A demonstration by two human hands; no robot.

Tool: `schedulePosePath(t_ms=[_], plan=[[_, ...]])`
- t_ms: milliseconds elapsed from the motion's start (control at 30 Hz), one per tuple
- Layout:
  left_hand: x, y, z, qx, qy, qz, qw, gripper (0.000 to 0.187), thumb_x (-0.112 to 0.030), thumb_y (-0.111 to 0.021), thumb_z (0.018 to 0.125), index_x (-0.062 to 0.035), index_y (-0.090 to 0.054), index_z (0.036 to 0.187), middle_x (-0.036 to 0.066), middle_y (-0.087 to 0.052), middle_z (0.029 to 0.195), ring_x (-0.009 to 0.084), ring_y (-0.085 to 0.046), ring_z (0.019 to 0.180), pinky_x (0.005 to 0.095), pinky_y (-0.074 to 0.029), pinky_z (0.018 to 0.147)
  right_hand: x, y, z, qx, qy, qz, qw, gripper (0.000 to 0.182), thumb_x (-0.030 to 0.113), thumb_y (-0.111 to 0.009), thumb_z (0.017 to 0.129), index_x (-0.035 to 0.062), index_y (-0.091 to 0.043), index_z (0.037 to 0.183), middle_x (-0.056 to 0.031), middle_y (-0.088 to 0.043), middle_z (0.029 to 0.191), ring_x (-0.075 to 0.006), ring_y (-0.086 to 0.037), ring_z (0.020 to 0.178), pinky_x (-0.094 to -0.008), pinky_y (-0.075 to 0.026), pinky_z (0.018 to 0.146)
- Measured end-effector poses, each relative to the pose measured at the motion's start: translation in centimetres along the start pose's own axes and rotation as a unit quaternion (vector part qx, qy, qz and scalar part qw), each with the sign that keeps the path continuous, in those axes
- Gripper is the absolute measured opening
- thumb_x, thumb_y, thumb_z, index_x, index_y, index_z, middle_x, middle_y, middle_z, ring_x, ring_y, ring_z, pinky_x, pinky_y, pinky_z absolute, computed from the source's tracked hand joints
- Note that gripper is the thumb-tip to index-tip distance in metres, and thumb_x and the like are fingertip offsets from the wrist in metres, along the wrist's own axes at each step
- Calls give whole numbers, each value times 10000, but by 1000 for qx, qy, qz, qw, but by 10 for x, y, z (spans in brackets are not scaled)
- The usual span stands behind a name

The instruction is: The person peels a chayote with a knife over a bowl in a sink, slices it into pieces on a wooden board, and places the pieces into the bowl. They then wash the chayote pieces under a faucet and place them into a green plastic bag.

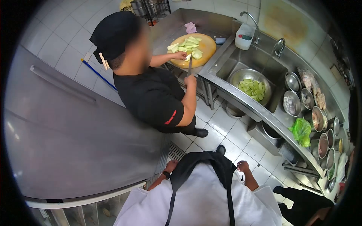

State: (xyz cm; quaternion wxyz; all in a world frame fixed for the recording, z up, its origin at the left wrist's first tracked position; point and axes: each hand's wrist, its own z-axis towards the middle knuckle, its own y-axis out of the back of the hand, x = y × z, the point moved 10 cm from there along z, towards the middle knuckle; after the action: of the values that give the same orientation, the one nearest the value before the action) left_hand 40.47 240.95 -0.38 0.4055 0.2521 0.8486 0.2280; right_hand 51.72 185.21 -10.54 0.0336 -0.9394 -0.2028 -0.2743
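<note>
My left hand [171,166], with a dark watch on the wrist, hangs beside my black apron [200,160]. Its fingers are mostly hidden, and I see nothing held. On the apron's other side hangs my right hand [243,166], its fingers loosely bent and apart with no object visible in them. Both hands are away from the counter. Ahead, a co-worker in black [151,98] holds a knife [190,64] over pale green vegetable pieces [184,47] on a round yellowish cutting board [209,48]. The co-worker's other hand [180,55] touches a piece.
A metal bowl [234,78] of cut green vegetable sits in the steel sink [225,69]. Several metal bowls and a green plastic bag [301,131] line the right counter. A grey steel cabinet [83,132] stands left. Another person's dark clothing [305,205] shows at lower right.
</note>
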Motion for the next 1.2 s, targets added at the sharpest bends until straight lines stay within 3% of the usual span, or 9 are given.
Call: schedulePosePath(t_ms=[133, 233, 433, 533, 567, 667, 800, 967, 1200], plan=[[22, -2, -13, 15, 40, -58, 997, 334, -300, -527, 965, -33, -704, 1057, 172, -722, 1014, 338, -685, 964, 431, -515, 825, 40, -2, 3, -19, 77, -35, 996, 199, -8, -615, 881, 7, -701, 1060, -146, -713, 762, -220, -684, 561, -341, -531, 438], [68, -12, -12, 12, 103, -129, 986, 312, -282, -553, 957, -22, -708, 1034, 159, -726, 943, 286, -703, 824, 407, -536, 721, 64, -13, -8, -64, 52, -92, 992, 211, -4, -629, 863, 24, -712, 1055, -121, -717, 756, -196, -690, 577, -321, -544, 463], [135, -45, -13, 82, 198, -377, 901, 243, -234, -597, 941, -40, -714, 1029, 99, -725, 862, 183, -676, 678, 358, -533, 614, 58, -54, -16, -50, 37, -138, 988, 222, -1, -629, 850, 36, -725, 1046, -101, -712, 733, -172, -664, 553, -311, -553, 490], [129, -43, -10, 65, 134, -372, 916, 225, -218, -589, 940, -42, -706, 1017, 95, -723, 850, 208, -683, 713, 366, -535, 661, 34, -68, -19, -37, 28, -170, 984, 212, 86, -692, 815, 92, -775, 1010, -99, -746, 783, -189, -706, 639, -338, -570, 638], [124, -44, -9, 76, 111, -378, 916, 222, -215, -584, 939, -41, -703, 1009, 97, -721, 845, 224, -686, 726, 372, -536, 681, 47, -71, -30, -70, 95, -302, 946, 223, 103, -684, 802, 119, -783, 1002, -94, -754, 808, -226, -722, 710, -353, -574, 688], [32, -11, -35, 80, -37, 46, 995, 255, -237, -557, 938, -31, -703, 970, 139, -727, 935, 289, -694, 859, 399, -530, 770, 19, -67, -23, -96, 157, -337, 923, 232, 105, -677, 782, 135, -787, 985, -91, -758, 829, -253, -729, 778, -363, -573, 739], [33, -6, -28, 52, 45, -37, 997, 340, -315, -513, 943, -34, -701, 974, 196, -698, 1057, 369, -652, 1010, 460, -507, 850, -4, -49, -41, -64, 6, -232, 970, 215, 94, -626, 803, 101, -779, 953, -132, -742, 796, -187, -687, 578, -328, -588, 607], [44, -8, 12, 12, -47, 72, 996, 406, -380, -480, 952, -35, -693, 977, 219, -692, 1017, 416, -639, 1004, 497, -490, 869, 23, -46, -56, -31, 9, -123, 992, 145, 63, -581, 894, 16, -717, 913, -83, -682, 684, -157, -631, 521, -314, -504, 444], [35, 0, 9, 48, 60, -27, 997, 441, -418, -474, 956, -34, -686, 1009, 209, -701, 1013, 403, -648, 997, 469, -494, 854, 38, -42, -31, -63, 28, -81, 994, 166, 44, -562, 910, -6, -717, 944, -105, -688, 699, -172, -640, 531, -309, -514, 467]])
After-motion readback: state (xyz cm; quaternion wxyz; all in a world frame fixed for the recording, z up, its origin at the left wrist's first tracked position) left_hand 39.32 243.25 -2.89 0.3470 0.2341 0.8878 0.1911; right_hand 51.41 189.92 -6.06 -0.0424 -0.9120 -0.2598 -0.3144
